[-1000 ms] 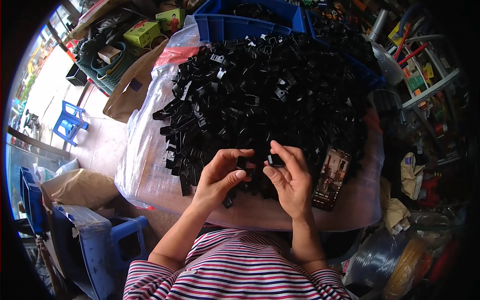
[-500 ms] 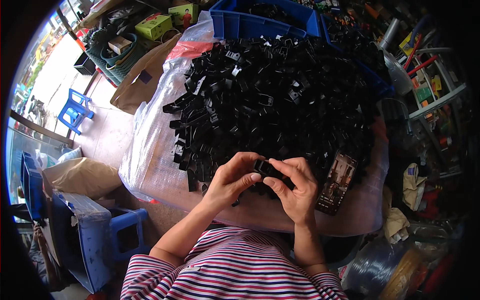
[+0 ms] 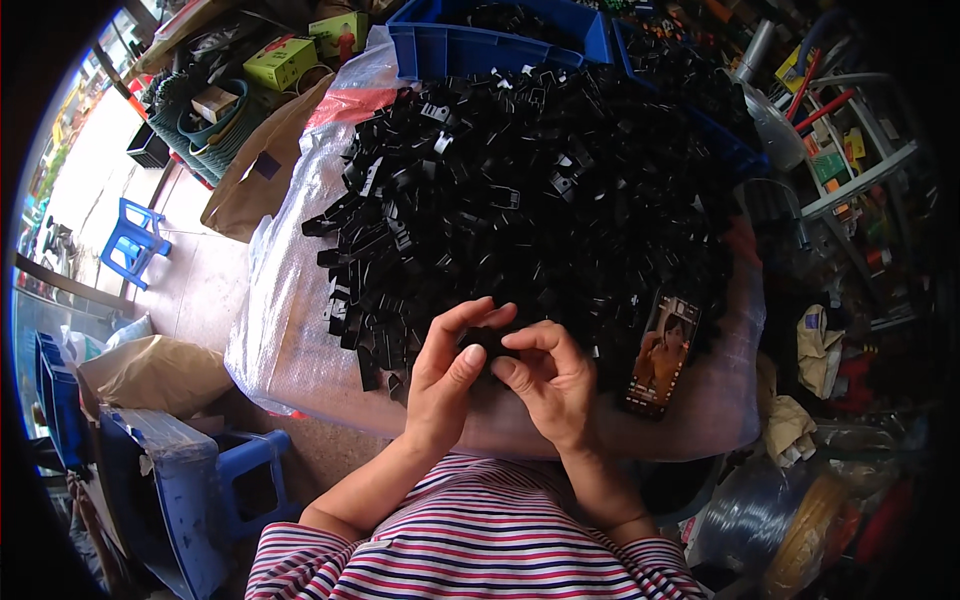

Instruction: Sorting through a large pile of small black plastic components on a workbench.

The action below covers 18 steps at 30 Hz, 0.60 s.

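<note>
Between my two hands is a small black plastic part [image 3: 488, 339], dark against the heap behind it and partly covered by my fingers. My left hand [image 3: 447, 365] grips it from the left with thumb and fingers curled round it. From the other side, my right hand [image 3: 547, 375] pinches it between thumb and forefinger. Just beyond my hands lies a large heap of similar black plastic parts [image 3: 530, 210], spread over a table covered with translucent woven sheeting [image 3: 275, 340]. Right of my right hand, a phone [image 3: 662, 355] with a lit screen rests against the heap's near edge.
Blue plastic bins [image 3: 500, 45] holding more black parts stand at the back. At left are a blue stool [image 3: 135, 243], a larger blue stool [image 3: 250, 470] and a brown paper sack [image 3: 160, 375]. A metal rack [image 3: 860, 185] and a spool of clear line [image 3: 745, 520] stand at right.
The view has shifted slightly. My hands have turned the black part and moved their fingers round it, the left fingers now pointing more upward. The picture on the phone has changed.
</note>
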Tool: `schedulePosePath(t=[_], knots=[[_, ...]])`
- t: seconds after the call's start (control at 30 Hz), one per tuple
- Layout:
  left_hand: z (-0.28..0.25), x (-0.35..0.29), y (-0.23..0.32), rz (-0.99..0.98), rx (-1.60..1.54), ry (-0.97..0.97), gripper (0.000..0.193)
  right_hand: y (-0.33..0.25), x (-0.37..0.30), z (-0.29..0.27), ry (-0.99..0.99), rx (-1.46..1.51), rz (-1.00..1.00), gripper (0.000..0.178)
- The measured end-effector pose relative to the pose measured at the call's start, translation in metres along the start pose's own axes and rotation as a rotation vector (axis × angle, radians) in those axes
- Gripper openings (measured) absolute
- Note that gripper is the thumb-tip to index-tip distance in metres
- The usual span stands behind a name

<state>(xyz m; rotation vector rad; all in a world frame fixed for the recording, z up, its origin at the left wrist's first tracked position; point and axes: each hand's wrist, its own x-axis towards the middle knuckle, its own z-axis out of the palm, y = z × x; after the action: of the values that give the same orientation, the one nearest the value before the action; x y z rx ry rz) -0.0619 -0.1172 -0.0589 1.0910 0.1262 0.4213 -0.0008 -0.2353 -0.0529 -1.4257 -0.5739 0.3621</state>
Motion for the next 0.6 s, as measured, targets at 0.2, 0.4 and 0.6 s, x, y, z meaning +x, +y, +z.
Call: schedulePosePath(t=[0.2,0.4,0.6], knots=[[-0.029,0.018,0.009,-0.088,-0.547,0.047,0.035,-0.029,0.049,-0.028,0.028,-0.608,-0.388,0.025],[-0.059,0.039,0.036,0.053,-0.245,-0.012,0.025,0.007,0.115,-0.077,-0.002,-1.405,-0.437,0.028],[-0.050,0.060,0.031,0.426,1.403,0.036,0.039,-0.031,0.083,-0.050,0.106,-0.935,-0.366,0.023]])
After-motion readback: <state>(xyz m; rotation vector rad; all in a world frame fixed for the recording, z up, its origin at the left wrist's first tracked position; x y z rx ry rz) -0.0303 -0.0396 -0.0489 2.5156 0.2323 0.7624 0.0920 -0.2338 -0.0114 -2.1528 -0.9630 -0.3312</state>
